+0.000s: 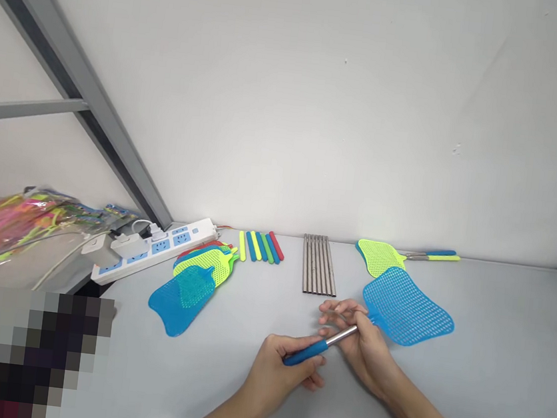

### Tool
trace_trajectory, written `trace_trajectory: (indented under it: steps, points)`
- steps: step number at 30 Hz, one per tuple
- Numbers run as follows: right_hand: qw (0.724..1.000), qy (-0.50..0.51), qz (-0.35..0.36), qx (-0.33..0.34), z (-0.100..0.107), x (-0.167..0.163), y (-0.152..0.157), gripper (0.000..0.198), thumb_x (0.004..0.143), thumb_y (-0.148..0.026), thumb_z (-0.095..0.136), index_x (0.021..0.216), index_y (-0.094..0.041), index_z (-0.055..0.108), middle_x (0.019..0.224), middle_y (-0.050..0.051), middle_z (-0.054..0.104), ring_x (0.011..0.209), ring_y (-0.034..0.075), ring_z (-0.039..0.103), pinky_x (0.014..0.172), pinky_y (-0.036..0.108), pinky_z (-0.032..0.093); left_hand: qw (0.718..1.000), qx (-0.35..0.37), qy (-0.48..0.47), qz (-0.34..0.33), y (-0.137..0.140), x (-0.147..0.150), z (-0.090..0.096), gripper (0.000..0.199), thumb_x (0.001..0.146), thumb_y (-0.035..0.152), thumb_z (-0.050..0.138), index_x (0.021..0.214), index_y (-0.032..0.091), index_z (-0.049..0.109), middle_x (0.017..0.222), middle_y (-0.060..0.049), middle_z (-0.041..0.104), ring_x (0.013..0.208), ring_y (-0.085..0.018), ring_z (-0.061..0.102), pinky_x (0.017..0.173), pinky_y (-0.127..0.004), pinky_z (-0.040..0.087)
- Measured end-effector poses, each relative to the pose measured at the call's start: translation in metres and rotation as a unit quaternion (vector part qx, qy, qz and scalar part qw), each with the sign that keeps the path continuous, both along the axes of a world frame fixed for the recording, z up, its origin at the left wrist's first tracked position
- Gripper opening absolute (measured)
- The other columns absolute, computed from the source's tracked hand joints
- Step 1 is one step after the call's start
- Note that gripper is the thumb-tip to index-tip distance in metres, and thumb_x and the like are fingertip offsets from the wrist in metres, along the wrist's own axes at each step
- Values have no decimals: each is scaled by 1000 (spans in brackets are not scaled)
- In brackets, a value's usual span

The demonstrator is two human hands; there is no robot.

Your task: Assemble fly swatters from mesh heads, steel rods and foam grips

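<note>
A blue fly swatter point(408, 308) with a metal rod lies across both my hands, its mesh head out to the right. My left hand point(280, 367) is closed round the blue grip point(306, 352). Near the mesh head, my right hand point(360, 349) pinches the rod point(343, 335) under its thumb, the other fingers loosely curled. Behind the hands is a row of several metal tubes point(319, 265) on the table. Just beyond the blue head lie swatters with a yellow-green head point(380, 257) and with blue and yellow grips.
Loose swatter heads point(179, 308) in blue, yellow, green and red overlap at left on the grey table point(258, 300). Coloured grips point(260, 247) are lined up beside them. A white power strip point(153, 253) with plugs, bagged colourful items point(15, 226) and a metal frame point(78, 85) stand farther left.
</note>
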State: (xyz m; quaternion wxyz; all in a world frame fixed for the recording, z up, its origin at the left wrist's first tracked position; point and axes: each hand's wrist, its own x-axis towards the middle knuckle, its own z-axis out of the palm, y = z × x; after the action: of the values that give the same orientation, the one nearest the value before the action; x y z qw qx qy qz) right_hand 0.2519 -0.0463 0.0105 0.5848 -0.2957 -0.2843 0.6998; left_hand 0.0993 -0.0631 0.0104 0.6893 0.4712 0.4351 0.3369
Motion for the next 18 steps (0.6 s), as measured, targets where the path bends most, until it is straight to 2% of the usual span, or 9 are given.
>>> trace_trajectory:
  steps: [4,7,12,15,17,18]
  points:
    - [1000,-18,3,6,4,1,0,17,77,-20,39,72,-18,55,89,6,55,75,17,53,72,36,39,1000,-6,-8,-3,0,0,0,36,65,26,62,97,11,62,54,-2,61,51,-13,58,53,-26,49]
    - [999,-36,12,-4,13,4,-1,15,76,-20,41,73,-17,55,86,6,56,72,16,53,71,33,39,999,-15,-28,-13,0,1,2,37,64,29,62,97,12,62,64,-4,63,53,-14,59,53,-27,49]
    - [998,-12,-8,-57,28,12,5,19,73,-18,52,92,-20,55,86,3,53,73,13,51,72,28,41,997,-14,-56,-44,-1,4,3,38,70,35,55,102,14,59,82,-8,62,56,-15,61,52,-27,48]
    - [994,54,-40,-81,33,13,13,13,70,-16,57,83,-18,56,67,-1,45,58,9,45,56,21,42,997,-5,-59,-47,-3,6,3,39,73,39,50,104,15,56,86,-9,60,54,-13,61,49,-25,47]
    - [992,91,-26,-80,40,12,17,5,72,-21,55,73,-17,53,54,-5,33,44,6,33,42,19,35,997,-4,-52,-65,-5,6,2,40,73,42,48,102,15,53,83,-7,59,49,-10,58,42,-21,44]
    - [992,100,-6,-79,44,10,18,10,74,-25,53,69,-17,51,52,-6,27,41,5,26,38,18,30,996,-6,-46,-82,-7,6,2,39,74,43,47,99,15,52,77,-5,58,43,-8,55,37,-18,40]
